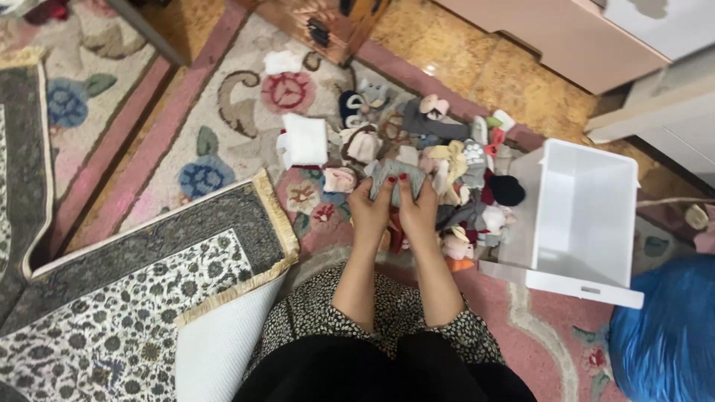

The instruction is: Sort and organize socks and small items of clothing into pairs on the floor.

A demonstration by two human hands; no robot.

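Both of my hands grip one grey sock (pixel 395 176) above a heap of small socks (pixel 454 167) lying on a floral carpet. My left hand (pixel 369 211) pinches the sock's left side. My right hand (pixel 418 211) pinches its right side. The sock looks folded or bunched between my fingers. Pink, beige, grey, black and red socks lie around and beyond my hands. A folded white piece (pixel 304 139) rests to the left of the heap, and a smaller white piece (pixel 284 62) lies farther back.
A white plastic bin (pixel 588 275) lies on its side to the right, its opening facing the heap. A blue fluffy object (pixel 666 335) sits at the lower right. A dark patterned rug with a folded-up corner (pixel 223 342) lies on the left. Wooden furniture (pixel 320 26) stands behind.
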